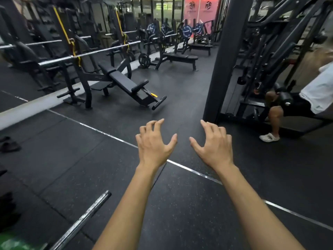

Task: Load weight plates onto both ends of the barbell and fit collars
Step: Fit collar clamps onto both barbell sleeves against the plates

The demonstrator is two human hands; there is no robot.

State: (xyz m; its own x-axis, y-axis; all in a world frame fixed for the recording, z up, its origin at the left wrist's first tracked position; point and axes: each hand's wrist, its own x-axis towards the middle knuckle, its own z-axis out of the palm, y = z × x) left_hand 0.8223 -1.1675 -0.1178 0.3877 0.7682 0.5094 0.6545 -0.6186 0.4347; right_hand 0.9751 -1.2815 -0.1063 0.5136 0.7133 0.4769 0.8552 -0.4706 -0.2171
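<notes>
Barbell (84, 218): one bare chrome sleeve end visible at the seven o'clock position of the view, lying on the black rubber floor, its end face pointing toward one o'clock. No plate or collar on the visible length. The shaft runs off the bottom edge toward seven o'clock, where a blurred green shape sits beside it; it cannot be identified.
</notes>
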